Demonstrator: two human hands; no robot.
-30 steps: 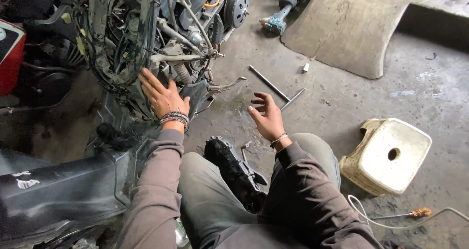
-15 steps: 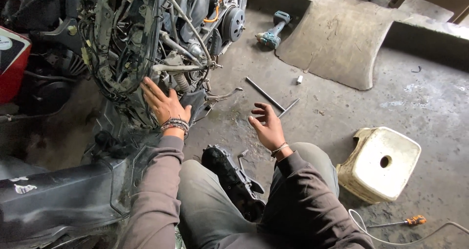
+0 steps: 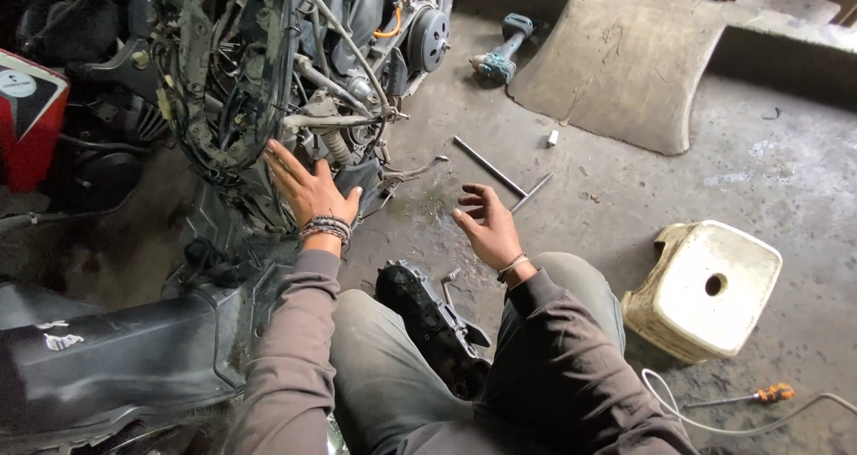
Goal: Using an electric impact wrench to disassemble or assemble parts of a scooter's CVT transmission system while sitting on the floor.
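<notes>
- Two hands, each grip spread apart, empty.
- Left hand (image 3: 308,187) presses flat on stripped scooter frame (image 3: 268,89).
- Right hand (image 3: 489,227) hovers above concrete floor (image 3: 625,205), near T-handle wrench (image 3: 500,174).

We list 1 teal cordless drill (image 3: 500,49) lying on the concrete floor (image 3: 643,196) beside 1 worn grey mat (image 3: 625,71). We note 1 small white block (image 3: 553,138) near the mat's lower edge. We count 1 dirty white plastic stool (image 3: 705,290) standing upright at the right, with 1 hole in its top. Below it we record 1 orange-handled screwdriver (image 3: 759,395), and 1 white cable (image 3: 714,419) curving just beside it. At the far left we enter 1 red body panel (image 3: 31,120).
</notes>
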